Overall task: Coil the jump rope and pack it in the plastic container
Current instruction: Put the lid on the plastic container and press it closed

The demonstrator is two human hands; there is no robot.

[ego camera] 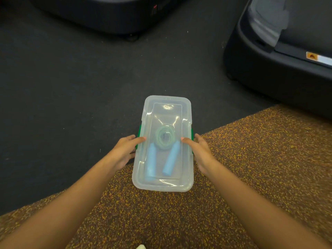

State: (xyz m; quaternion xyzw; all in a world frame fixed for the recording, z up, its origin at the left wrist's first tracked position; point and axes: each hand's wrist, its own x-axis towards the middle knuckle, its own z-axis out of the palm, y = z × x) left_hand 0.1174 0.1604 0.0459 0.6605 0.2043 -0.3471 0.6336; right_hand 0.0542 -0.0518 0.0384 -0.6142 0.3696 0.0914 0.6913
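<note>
A clear plastic container (143, 175) lies on the floor with its translucent lid (167, 101) on top. Through the lid I see the jump rope: a pale green coil (164, 136) and two light blue handles (170, 159) pointing toward me. Green latches (139, 131) sit on both long sides. My left hand (124, 150) holds the left side at the latch, thumb resting on the lid. My right hand (201, 150) holds the right side the same way, thumb on the lid.
The container straddles the line between dark grey flooring (71, 87) and speckled brown-yellow rubber flooring (251, 159). Black machine bases stand at the far left (107, 15) and at the right (278, 60). A small pale object (141, 247) peeks in at the bottom edge.
</note>
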